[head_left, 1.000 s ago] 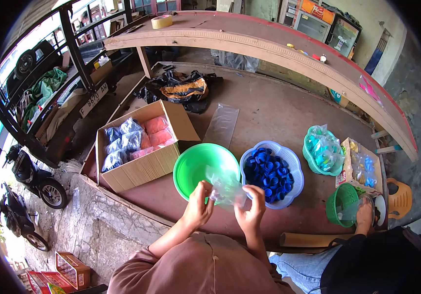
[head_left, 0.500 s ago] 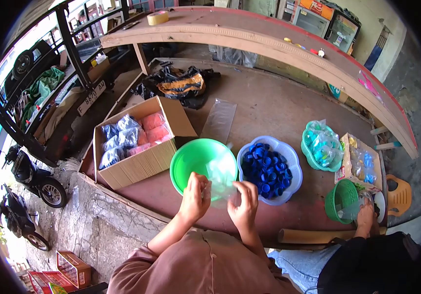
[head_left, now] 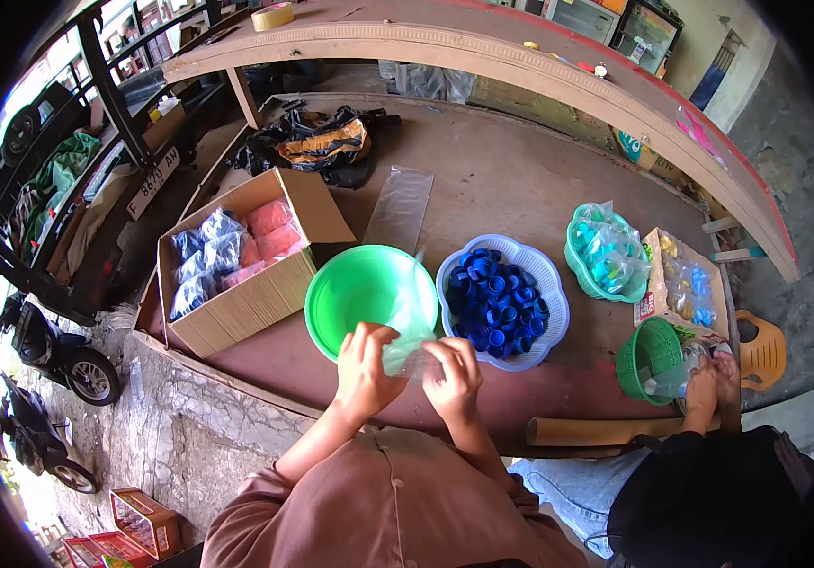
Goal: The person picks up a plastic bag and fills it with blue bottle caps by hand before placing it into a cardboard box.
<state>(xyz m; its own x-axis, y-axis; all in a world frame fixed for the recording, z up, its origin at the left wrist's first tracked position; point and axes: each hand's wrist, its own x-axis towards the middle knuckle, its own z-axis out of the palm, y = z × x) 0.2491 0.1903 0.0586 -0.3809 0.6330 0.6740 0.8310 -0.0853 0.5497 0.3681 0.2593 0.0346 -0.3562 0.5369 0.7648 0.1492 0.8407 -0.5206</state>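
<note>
A clear plastic bag is stretched between my two hands, over the near rim of the green basin. My left hand pinches its left edge, and my right hand grips its right edge with bent fingers. Just right of the basin, a pale blue scalloped basket holds many dark blue caps. To the left stands an open cardboard box with packed bags of dark blue and orange-red pieces.
A flat plastic sheet and a black bag lie farther back. At right are a teal basket, a carton of bags, a green basket and a co-worker's hands holding clear plastic. A raised wooden shelf spans the back.
The view has shifted, so the table's contents appear lower-left to upper-left of before. My hands still hold the bag, now closer together. The co-worker's second hand has come into view beside the first.
</note>
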